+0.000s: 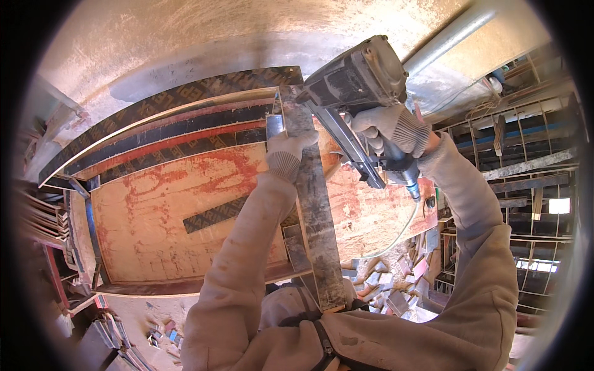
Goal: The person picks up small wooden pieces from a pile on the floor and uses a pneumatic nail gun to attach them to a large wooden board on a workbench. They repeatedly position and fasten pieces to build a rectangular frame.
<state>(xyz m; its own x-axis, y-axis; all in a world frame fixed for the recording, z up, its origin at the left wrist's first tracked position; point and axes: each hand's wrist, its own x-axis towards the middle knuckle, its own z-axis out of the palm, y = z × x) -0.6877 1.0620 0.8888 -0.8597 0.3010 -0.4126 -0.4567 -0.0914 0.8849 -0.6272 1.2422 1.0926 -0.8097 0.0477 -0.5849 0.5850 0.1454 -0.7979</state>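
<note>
My right hand (393, 130), in a knitted work glove, is wrapped round the handle of a dark, dusty air nail gun (356, 74). The gun's nose meets the far end of a long, scuffed plank (318, 226), which runs from near my body to the far side. My left hand (287, 151), gloved too, grips that plank close to its far end, beside a small bluish-grey block (275, 125). Left of the plank, curved dark plywood strips (204, 89) stand along the far edge of the frame. Parts of the left fingers are hidden.
Red-stained plywood (148, 216) forms the work surface, with a short dark strip (213, 215) lying on it. A pale air hose (402, 232) trails from the gun. Wood offcuts (387, 284) litter the floor. Racks of framed panels (526, 167) stand at right.
</note>
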